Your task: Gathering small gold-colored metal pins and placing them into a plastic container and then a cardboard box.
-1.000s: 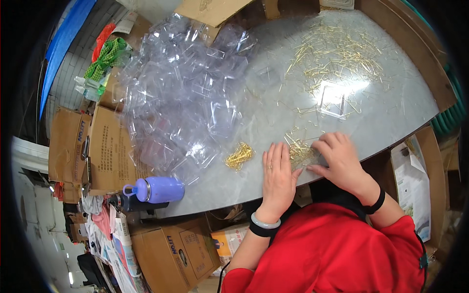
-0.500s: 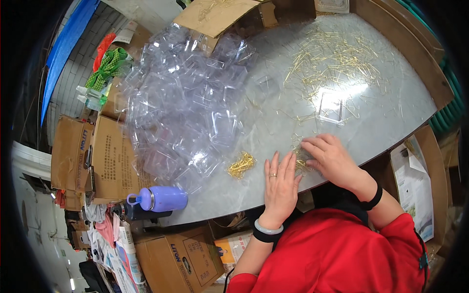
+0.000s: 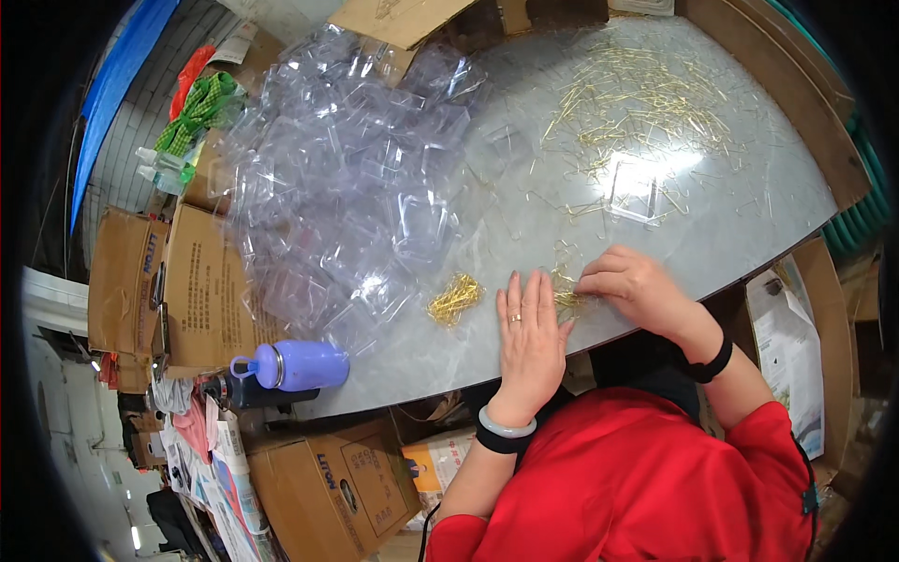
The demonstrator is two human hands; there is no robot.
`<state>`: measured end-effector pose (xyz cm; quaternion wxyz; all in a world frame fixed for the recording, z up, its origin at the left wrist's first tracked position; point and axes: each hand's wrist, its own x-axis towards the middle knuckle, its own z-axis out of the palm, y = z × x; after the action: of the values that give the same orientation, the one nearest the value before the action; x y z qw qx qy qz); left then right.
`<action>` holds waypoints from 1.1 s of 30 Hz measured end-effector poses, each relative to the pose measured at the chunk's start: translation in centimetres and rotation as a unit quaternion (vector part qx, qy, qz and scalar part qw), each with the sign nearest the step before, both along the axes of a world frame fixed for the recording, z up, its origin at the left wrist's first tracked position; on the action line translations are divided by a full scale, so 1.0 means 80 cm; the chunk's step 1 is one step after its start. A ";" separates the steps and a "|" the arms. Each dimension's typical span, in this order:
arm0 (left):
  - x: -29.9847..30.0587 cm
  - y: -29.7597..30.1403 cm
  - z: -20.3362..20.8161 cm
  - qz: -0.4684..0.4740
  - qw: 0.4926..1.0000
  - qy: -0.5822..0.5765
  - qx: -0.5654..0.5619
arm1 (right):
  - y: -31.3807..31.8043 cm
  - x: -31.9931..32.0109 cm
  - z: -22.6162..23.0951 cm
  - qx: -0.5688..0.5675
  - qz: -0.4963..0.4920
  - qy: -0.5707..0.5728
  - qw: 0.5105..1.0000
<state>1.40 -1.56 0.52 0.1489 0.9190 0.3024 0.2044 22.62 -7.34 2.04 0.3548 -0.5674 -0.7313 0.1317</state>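
My left hand (image 3: 531, 342) lies flat on the grey table, fingers stretched out, with a ring on one finger. Against its thumb side sits a small bunch of thin gold wire hooks (image 3: 565, 292). The fingers of my right hand (image 3: 635, 288) are pinched together at the right edge of that bunch, on a wire hook; the exact grip is partly hidden. To the left of my left hand is a compact heap of gold wire hooks (image 3: 455, 300), apart from it. Many more loose gold hooks (image 3: 646, 103) are scattered over the far right of the table.
A large pile of clear plastic boxes (image 3: 346, 187) covers the table's left half. One clear box (image 3: 634, 190) stands among the scattered hooks. A purple bottle (image 3: 314, 365) lies at the left front edge. Cardboard (image 3: 787, 84) borders the far right side.
My right fingers, spread over the small bunch before, have drawn together into a pinch at its right edge. My left hand stays flat. The whole view has shifted slightly.
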 end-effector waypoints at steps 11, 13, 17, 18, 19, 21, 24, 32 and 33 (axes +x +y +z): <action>-0.001 0.001 -0.001 -0.041 0.998 -0.040 -0.017 | 0.003 -0.009 0.015 -0.044 0.003 -0.036 0.998; -0.001 0.000 -0.003 -0.022 0.995 -0.084 -0.044 | -0.005 -0.003 0.019 -0.066 0.009 -0.033 0.997; -0.006 -0.001 -0.006 0.017 0.986 -0.153 -0.065 | -0.013 -0.009 0.020 -0.028 -0.011 -0.109 0.994; -0.009 0.000 -0.006 0.020 0.985 -0.161 -0.057 | -0.012 -0.012 0.020 -0.026 -0.005 -0.122 0.992; -0.012 -0.002 -0.002 0.028 0.988 -0.146 -0.048 | -0.010 -0.015 0.019 -0.021 -0.005 -0.126 0.992; -0.023 -0.010 0.014 0.045 0.992 -0.114 -0.030 | -0.002 -0.018 0.014 -0.012 -0.004 -0.132 0.991; -0.039 -0.026 0.032 0.105 0.994 -0.020 -0.027 | 0.009 -0.015 0.006 0.010 0.036 -0.126 0.991; -0.046 -0.012 0.030 0.104 0.991 -0.044 -0.065 | 0.024 -0.010 0.005 0.007 0.186 -0.041 0.982; -0.044 -0.009 0.030 0.101 0.991 -0.049 -0.069 | 0.022 -0.011 0.007 0.008 0.186 -0.035 0.982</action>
<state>-2.13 -2.25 2.92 0.2055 0.8600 0.3993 0.2422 21.75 -5.58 2.58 0.3026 -0.4233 -0.8369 0.1695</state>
